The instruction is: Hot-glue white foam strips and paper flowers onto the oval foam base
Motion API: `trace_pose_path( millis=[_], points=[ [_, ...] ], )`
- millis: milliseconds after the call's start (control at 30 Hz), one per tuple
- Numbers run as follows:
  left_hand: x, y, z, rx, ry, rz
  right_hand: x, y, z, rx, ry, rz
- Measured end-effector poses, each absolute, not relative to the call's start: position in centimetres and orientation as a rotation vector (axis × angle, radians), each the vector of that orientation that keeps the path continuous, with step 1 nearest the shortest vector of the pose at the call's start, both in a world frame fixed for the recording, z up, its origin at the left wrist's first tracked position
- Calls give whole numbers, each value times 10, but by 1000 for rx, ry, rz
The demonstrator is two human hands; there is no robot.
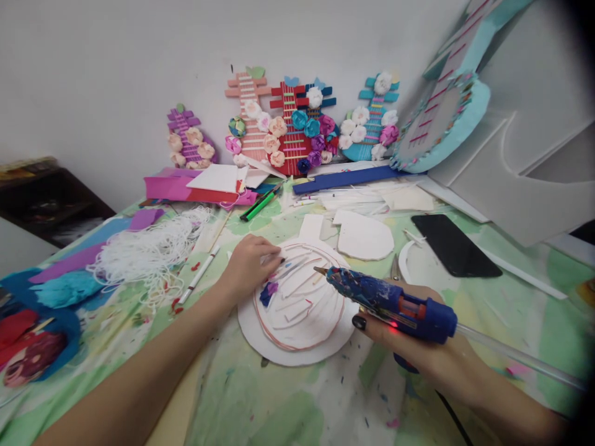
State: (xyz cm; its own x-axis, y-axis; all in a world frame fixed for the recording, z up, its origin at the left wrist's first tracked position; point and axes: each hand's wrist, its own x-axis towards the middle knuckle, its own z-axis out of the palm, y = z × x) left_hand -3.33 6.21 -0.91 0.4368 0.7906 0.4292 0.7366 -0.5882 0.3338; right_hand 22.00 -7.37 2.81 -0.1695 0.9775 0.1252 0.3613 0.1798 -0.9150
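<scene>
My right hand (409,334) grips a blue hot glue gun (395,303), with a clear glue stick out of its back and a red light glowing. Its metal tip points left, above a white guitar-shaped foam cutout (297,356). Red-brown lines circle the cutout's round body, and loose white strips (297,310) lie in it. At the upper left edge of the cutout is my left hand (248,263), fingers bent and thumb close to the forefinger; what they pinch, if anything, is hidden. Small blue and purple scraps (268,293) sit just below it.
Behind stand several decorated paper guitars (292,124) against the wall. White cord (149,244) and a marker (199,275) lie left. A green cutter (260,206) is at the back. A white offcut (365,235) and a black phone (455,244) lie right; a large turquoise guitar (446,124) leans there.
</scene>
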Motion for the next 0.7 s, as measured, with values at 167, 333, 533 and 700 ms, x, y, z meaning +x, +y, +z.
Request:
trace_pose_path(
  millis=[167,333,533,700],
  points=[
    [-36,65,-15,2730,1294,840,220,-74,28,-1292,-1673,966],
    [-35,61,-13,2791,1264,779,220,-74,28,-1300,-1654,971],
    [-37,59,-12,2787,1202,783,219,-74,28,-1286,-1666,952],
    [-39,63,-10,2873,1116,642,219,-74,28,-1301,-1670,953]
  ],
)
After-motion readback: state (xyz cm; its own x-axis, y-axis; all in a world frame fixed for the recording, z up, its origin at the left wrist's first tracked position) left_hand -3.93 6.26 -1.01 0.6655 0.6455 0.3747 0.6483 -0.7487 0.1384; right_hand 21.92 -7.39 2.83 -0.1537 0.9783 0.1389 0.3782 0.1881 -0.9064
